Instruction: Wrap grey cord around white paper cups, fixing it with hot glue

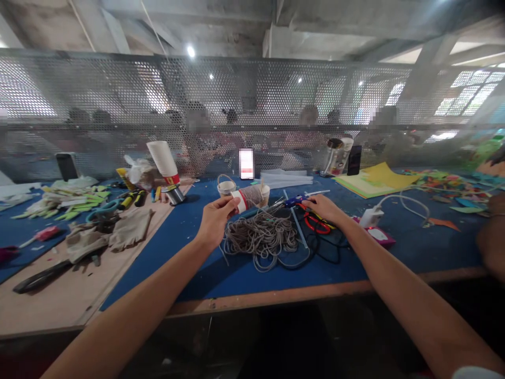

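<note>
My left hand (219, 216) grips a paper cup (239, 202) on its side, its white and red end toward me. Grey cord (253, 195) is wound around the cup's other part. Below it lies a loose heap of grey cord (262, 237) on the blue mat. My right hand (321, 208) has its fingers closed on a blue hot glue gun (294, 200), which points left toward the cup. A pale glue stick (320, 193) sticks out behind it. Red-handled scissors (317, 225) and a black cable lie under that hand.
A small white basket (226, 187) stands behind the left hand. Farther back are a lit phone (246, 163), a cup stack (161, 158) and a perforated metal screen (268, 95). Gloves (130, 230) lie left; a white charger (371, 216) and coloured paper (374, 180) lie right. Another person's arm (491, 231) is at right.
</note>
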### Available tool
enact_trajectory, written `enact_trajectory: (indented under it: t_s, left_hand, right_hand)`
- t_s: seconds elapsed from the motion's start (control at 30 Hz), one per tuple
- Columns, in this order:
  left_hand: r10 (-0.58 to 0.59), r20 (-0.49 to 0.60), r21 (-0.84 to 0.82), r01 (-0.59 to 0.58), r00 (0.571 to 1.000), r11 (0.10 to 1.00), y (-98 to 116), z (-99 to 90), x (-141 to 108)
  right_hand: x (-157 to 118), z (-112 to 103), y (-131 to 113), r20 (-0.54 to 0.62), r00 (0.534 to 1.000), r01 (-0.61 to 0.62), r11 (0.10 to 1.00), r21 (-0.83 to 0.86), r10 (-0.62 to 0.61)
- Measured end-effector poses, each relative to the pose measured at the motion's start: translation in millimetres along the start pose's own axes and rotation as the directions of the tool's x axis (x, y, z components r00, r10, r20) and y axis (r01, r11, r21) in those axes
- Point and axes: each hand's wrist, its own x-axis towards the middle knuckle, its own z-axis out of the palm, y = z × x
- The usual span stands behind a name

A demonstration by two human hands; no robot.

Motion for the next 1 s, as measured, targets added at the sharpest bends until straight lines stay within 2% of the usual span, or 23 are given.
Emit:
enact_trajectory:
  t_s: [0.27,0.53,0.6,0.67,0.73,0.8,0.9,1.0]
  left_hand:
    - [-0.005,0.034,0.009,0.004,0.999,1.0,-1.5,-1.0,-0.4]
    - [-0.012,0.052,0.0,0.012,0.999,1.0,-1.5,1.8,-3.2]
    - [-0.012,0.052,-0.003,0.012,0.999,1.0,-0.7,2.8,-3.9]
    - [-0.013,0.06,-0.009,0.014,0.998,1.0,-0.4,3.4,-4.6]
    - [-0.02,0.068,-0.013,0.021,0.998,1.0,-0.4,3.5,-5.3]
    - [-0.033,0.083,-0.005,0.034,0.996,0.999,-0.9,3.2,-6.0]
    - [-0.025,0.112,0.029,0.022,0.993,0.999,-1.8,2.0,-7.0]
    - [0.032,0.134,0.068,-0.042,0.99,0.997,-2.3,0.5,-7.5]
  right_hand:
    - [-2.5,11.7,-3.8,-0.08,0.989,-0.131,0.985,-0.11,0.123]
    - [-7.1,17.6,-4.5,-0.18,0.968,-0.21,0.959,-0.189,0.177]
    - [-9.4,15.1,-12.8,-0.277,0.952,-0.183,0.966,-0.183,0.128]
    - [-12.7,12.8,-29.6,-0.367,0.93,-0.053,0.991,-0.121,0.005]
    - [-17.0,12.9,-53.5,-0.341,0.93,0.159,0.987,0.031,-0.139]
    - [-21.5,16.9,-79.8,-0.239,0.948,0.265,0.937,0.227,-0.211]
    - [-25.2,28.8,-111.6,-0.062,0.969,0.24,0.851,0.468,-0.24]
    - [-24.7,39.7,-127.4,0.02,0.97,0.19,0.806,0.56,-0.242]
